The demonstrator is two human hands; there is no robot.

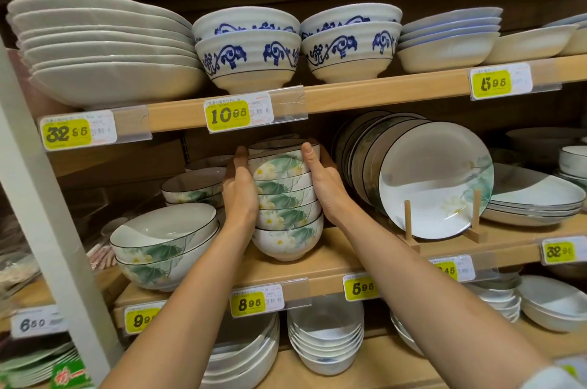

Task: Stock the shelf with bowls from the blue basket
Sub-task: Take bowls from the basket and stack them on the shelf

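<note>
A tall stack of small white bowls with green leaves and yellow-white flowers stands on the middle wooden shelf, tilted slightly left at the top. My left hand presses flat against the stack's left side. My right hand clasps its right side, thumb on the upper bowls. The stack's foot rests on the shelf board. The blue basket is out of view.
Two larger bowls with the same pattern sit at the left, more behind them. A row of upright plates leans in a wooden rack at the right. The shelf above hangs close over the stack.
</note>
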